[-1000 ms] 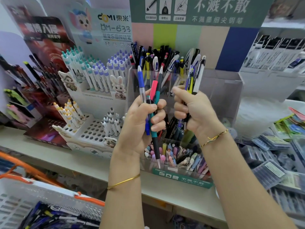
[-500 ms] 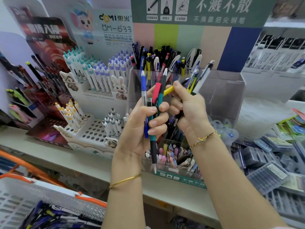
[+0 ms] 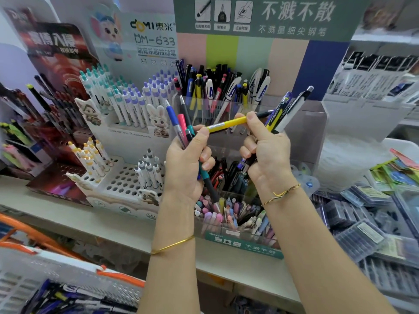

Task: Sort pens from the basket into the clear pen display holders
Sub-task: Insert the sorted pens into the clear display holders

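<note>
My left hand (image 3: 186,164) is curled round three upright pens: a blue pen (image 3: 172,114), a pink pen (image 3: 182,123) and a teal-gripped pen (image 3: 205,175) whose tip hangs below the palm. My right hand (image 3: 267,155) grips its own bunch of pens (image 3: 286,108), fanned up and to the right, and with thumb and forefinger it also pinches a yellow pen (image 3: 226,124).

That pen is the news. A second ago both fists stood upright side by side with no yellow barrel between them. Half a second ago it was just poking out at a slant. Now it lies almost level across the gap, its far end touching my left forefinger tip. I read that as one pen singled out of the mix, though I cannot tell which fist it came from or which hand will end up with it. The right bunch has also tipped outward.

Behind the hands stands the clear holder (image 3: 303,137), its rear compartment already packed with dark, white and yellow pens and its low front compartments full of pastel ones. Nothing I hold has gone in yet.

The basket (image 3: 59,261) sits at lower left, well apart from the holder, with loose pens (image 3: 74,298) lying in it, so I judge plenty of sorting remains. A white perforated stand (image 3: 122,180) sits left of the holder.
</note>
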Motion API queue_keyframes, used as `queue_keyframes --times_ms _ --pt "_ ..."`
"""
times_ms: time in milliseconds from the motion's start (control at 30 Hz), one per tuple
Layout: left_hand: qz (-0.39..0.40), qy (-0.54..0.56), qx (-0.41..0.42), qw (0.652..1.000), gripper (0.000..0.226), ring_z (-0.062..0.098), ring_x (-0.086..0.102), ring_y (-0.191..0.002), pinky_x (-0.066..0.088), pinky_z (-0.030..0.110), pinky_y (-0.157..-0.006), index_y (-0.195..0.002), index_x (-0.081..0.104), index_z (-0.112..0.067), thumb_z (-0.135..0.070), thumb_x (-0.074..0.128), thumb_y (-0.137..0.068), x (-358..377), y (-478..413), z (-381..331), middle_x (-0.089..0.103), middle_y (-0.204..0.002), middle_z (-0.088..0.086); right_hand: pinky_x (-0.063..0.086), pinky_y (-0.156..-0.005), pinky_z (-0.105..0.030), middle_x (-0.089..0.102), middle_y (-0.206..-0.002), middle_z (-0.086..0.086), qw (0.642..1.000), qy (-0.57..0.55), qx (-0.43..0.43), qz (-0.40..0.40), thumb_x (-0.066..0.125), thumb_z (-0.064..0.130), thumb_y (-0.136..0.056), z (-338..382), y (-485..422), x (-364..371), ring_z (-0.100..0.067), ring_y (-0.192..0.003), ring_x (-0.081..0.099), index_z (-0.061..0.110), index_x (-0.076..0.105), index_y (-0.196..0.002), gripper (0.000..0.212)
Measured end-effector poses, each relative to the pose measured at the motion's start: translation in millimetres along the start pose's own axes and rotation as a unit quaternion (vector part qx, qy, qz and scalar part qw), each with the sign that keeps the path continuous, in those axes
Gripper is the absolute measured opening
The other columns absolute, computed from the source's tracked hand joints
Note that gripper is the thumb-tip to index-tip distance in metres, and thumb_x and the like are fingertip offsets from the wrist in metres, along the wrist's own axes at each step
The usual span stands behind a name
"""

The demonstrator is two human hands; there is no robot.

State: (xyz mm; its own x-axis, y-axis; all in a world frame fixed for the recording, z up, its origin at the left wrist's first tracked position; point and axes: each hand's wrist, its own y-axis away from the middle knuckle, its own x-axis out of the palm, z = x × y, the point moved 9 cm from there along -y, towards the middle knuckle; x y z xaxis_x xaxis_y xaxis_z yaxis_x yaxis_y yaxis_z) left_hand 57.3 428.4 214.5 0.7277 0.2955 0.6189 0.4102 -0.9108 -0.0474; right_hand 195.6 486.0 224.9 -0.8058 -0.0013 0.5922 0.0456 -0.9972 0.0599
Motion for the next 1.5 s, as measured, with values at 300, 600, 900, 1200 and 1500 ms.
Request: queue_keyframes --times_ms 300,600,900,1200,1500 --pt "-0.141 -0.114 0.096 0.979 0.020 0.005 0.037 -0.045 0.033 0.018 -0.040 -0.084 0.041 -0.011 -0.009 0.056 -0.096 -26 -2 -32 0.039 -0.061 -0.004 0.032 -0.037 -0.019 0.070 -0.079 -0.014 0.911 0.393 0.050 0.114 0.059 0.019 -0.094 -9 4 -3 -0.005 -0.035 0.036 0.006 0.055 -0.092 0.014" --pt "-0.060 -0.187 0.054 0.979 0.019 0.005 0.039 -0.045 0.032 0.017 -0.039 -0.081 0.046 -0.012 -0.005 0.054 -0.096 -17 -8 -33 0.045 -0.059 -0.005 0.043 -0.060 -0.031 0.053 -0.066 0.004 0.704 0.654 -0.181 0.211 0.060 0.037 -0.092 12 11 46 -0.015 -0.061 0.051 0.014 0.051 -0.076 0.029" --pt "-0.039 -0.129 0.008 0.991 0.015 0.003 0.040 -0.045 0.034 0.015 -0.038 -0.088 0.051 -0.008 -0.020 0.055 -0.096 -18 -13 -15 0.049 -0.068 0.001 0.043 -0.047 -0.022 0.053 -0.054 -0.005 0.873 0.374 0.014 0.312 0.059 0.007 -0.092 -20 20 42 -0.015 -0.044 0.047 0.004 0.056 -0.082 0.011" --pt "-0.078 -0.001 -0.073 0.994 0.026 0.021 0.056 -0.078 0.055 0.033 -0.071 -0.107 0.051 -0.005 -0.029 0.042 -0.103 -14 -18 6 0.054 -0.092 0.011 0.034 -0.035 -0.020 0.054 -0.063 -0.003 0.910 0.310 0.089 0.262 0.066 0.016 -0.090 -41 20 32 -0.009 -0.042 0.044 0.005 0.062 -0.106 0.021" --pt "-0.148 -0.010 -0.023 0.989 0.009 0.015 0.069 -0.071 0.061 0.038 -0.071 -0.097 0.052 -0.013 -0.021 0.050 -0.100 -18 -13 -4 0.065 -0.084 0.006 0.042 -0.046 -0.019 0.059 -0.067 -0.001 0.883 0.366 0.062 0.288 0.068 0.004 -0.083 -38 23 41 -0.007 -0.054 0.055 0.010 0.059 -0.094 0.015"
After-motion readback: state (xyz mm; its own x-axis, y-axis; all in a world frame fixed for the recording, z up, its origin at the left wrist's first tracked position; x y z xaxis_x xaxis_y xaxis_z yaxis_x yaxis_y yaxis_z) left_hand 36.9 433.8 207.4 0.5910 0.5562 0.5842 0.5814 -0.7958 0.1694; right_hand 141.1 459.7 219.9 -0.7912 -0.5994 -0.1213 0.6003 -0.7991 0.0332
